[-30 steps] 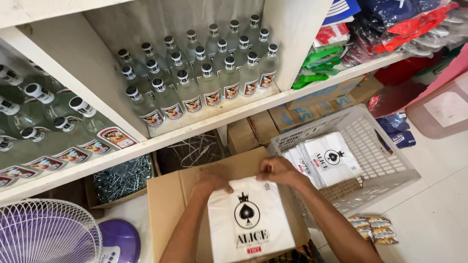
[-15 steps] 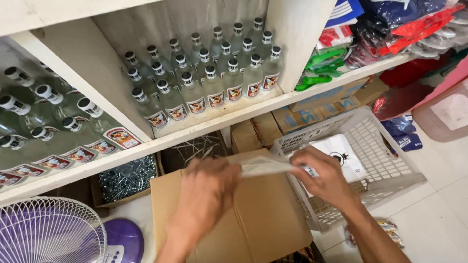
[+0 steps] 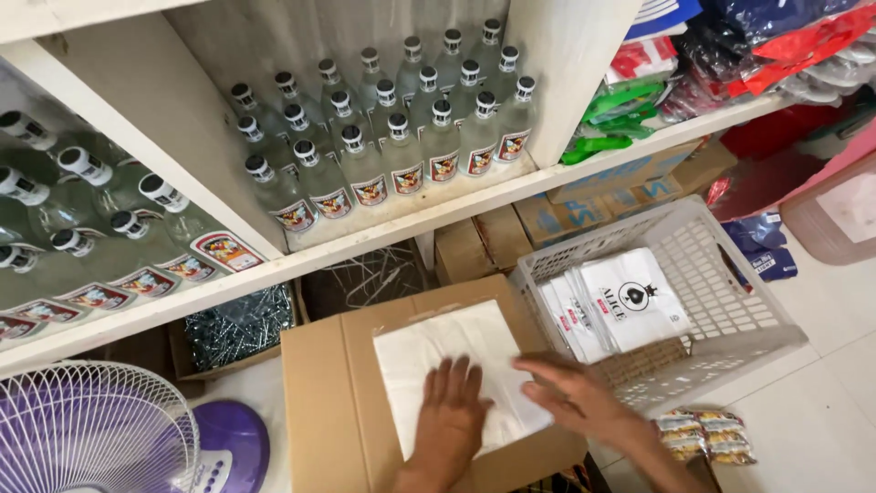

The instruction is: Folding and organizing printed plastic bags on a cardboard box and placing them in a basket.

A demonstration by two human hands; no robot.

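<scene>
Both hands lie flat and open on a white bag (image 3: 456, 365) spread on a carton (image 3: 338, 402): left hand (image 3: 453, 406) at its near middle, right hand (image 3: 575, 394) at its right edge, smoothing it. A fold likely follows, needing aligned edges. The white basket (image 3: 730, 301), right, holds stacked bags (image 3: 620, 306).

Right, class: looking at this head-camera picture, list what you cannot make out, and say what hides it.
- Underside of the white bag on the cardboard box: it lies flat, both hands on it.
- Right hand: fingers blurred.
- Left hand: wrist cut off by the bottom edge.
- Bags in the white basket: they overlap, only the top one shows whole.
- Purple fan: cut off at the corner.
</scene>
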